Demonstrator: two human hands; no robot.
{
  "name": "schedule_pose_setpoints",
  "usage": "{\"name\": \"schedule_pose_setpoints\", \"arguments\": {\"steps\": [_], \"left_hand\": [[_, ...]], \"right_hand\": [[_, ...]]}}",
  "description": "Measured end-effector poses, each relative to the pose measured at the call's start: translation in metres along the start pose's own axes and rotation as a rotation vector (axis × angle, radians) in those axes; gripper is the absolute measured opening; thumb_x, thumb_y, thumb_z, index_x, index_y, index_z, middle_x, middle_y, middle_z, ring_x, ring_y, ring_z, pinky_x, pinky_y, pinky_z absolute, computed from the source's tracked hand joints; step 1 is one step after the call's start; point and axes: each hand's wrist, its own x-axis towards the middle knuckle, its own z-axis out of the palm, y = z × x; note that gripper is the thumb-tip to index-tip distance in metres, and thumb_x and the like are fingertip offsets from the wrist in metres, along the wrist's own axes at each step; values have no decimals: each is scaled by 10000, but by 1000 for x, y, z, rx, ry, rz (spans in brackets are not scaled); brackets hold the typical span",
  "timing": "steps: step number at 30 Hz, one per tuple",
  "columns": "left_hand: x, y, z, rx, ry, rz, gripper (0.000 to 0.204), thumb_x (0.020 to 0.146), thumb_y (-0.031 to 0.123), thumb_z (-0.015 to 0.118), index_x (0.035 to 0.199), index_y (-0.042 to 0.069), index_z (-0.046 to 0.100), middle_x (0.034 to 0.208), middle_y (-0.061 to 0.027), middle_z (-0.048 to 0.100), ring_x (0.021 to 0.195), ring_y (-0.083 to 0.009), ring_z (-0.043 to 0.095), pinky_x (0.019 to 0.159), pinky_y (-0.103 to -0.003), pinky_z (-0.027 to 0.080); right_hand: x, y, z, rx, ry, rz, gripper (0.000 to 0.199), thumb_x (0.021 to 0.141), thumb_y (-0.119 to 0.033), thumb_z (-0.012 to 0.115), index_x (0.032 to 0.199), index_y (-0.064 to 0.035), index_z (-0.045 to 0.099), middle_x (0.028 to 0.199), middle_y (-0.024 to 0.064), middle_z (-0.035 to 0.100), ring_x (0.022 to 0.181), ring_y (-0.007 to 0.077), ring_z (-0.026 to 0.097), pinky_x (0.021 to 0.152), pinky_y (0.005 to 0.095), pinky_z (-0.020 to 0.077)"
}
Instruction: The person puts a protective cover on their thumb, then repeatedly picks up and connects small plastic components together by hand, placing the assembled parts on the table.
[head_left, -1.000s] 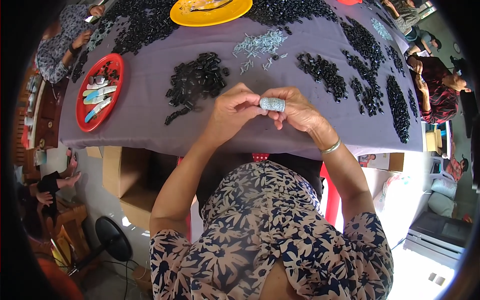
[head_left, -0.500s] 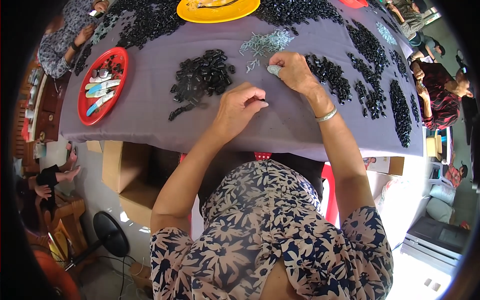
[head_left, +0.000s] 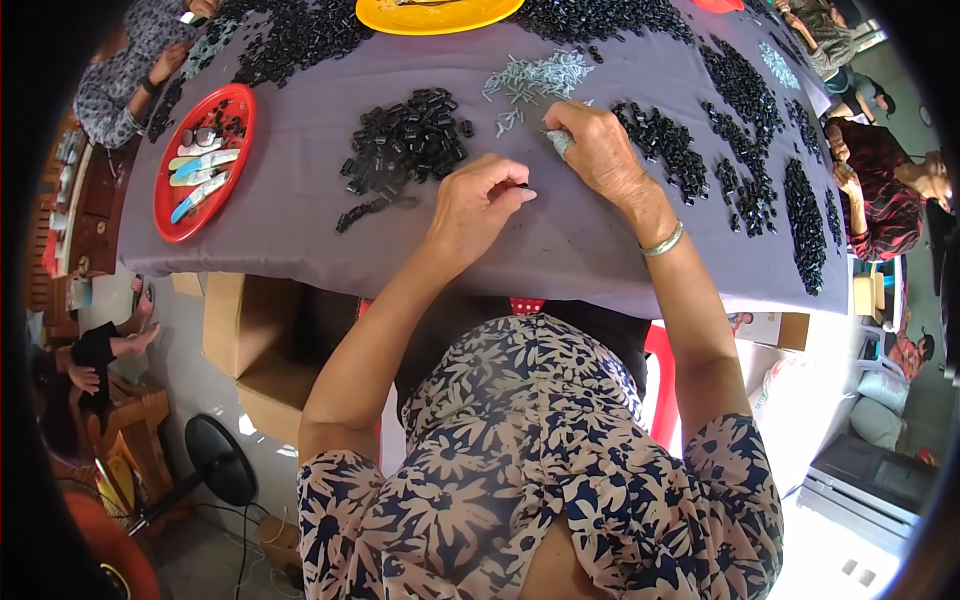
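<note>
My left hand is closed in a pinch above the grey cloth, with a small black plastic piece between thumb and forefinger. To its left lies a heap of similar glossy black pieces. My right hand, with a silvery bangle at the wrist, is also closed, its fingers curled down. A greyish wrapping shows at one of its digits. Whatever these fingers hold is hidden. Just beyond that hand is a pile of small pale screw-like pins; right of it lie more black pieces.
A red tray at left holds blue-and-white handled tools and dark bits. A yellow plate stands at the far edge. More black heaps cover the right side. Other people sit at both sides. An open cardboard box is below the table.
My right hand has tipped over, its fingers curling further down near the pins. My left hand keeps its pinch on the black piece. The whole view has shifted slightly.
</note>
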Motion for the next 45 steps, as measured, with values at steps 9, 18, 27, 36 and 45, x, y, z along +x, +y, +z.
{"name": "schedule_pose_setpoints", "arguments": {"steps": [9, 18, 27, 36, 45], "left_hand": [[-1, -3, 1, 8, 13, 19, 135, 791, 11, 736, 908, 0, 670, 777, 5, 578, 669, -70, 486, 624, -226, 420], [-2, -2, -1, 68, -11, 13, 166, 769, 24, 718, 930, 37, 683, 774, -70, 590, 679, -197, 582, 649, -318, 467], [-1, -2, 0, 61, -7, 40, 140, 806, -18, 687, 942, 8, 669, 790, -6, 577, 659, -87, 486, 618, -237, 416], [-2, -3, -1, 66, -7, 31, 139, 807, -11, 695, 942, 10, 667, 798, 5, 585, 673, -77, 492, 619, -232, 413], [0, -7, 0, -81, 23, -3, 160, 765, 12, 731, 906, 13, 656, 777, -38, 597, 659, -124, 542, 637, -274, 456]], "right_hand": [[-4, 0, -19, -191, -78, 60, 257, 673, 141, 546, 859, -18, 628, 841, 132, 638, 844, 351, 624, 728, 427, 507], [-10, 2, -27, -119, -73, 83, 291, 681, 139, 550, 902, -31, 632, 914, 121, 633, 876, 339, 625, 755, 413, 512], [-14, 6, -36, -62, -29, 197, 335, 738, 132, 563, 1011, -41, 648, 937, 114, 668, 875, 266, 670, 771, 339, 531], [-20, 11, -26, 144, -71, 183, 282, 742, 133, 573, 962, -18, 663, 854, 93, 648, 739, 209, 638, 705, 307, 512], [-19, -1, -26, 209, -176, 131, 112, 826, -6, 641, 935, 14, 624, 790, 89, 621, 698, 156, 584, 649, 296, 476]]}}
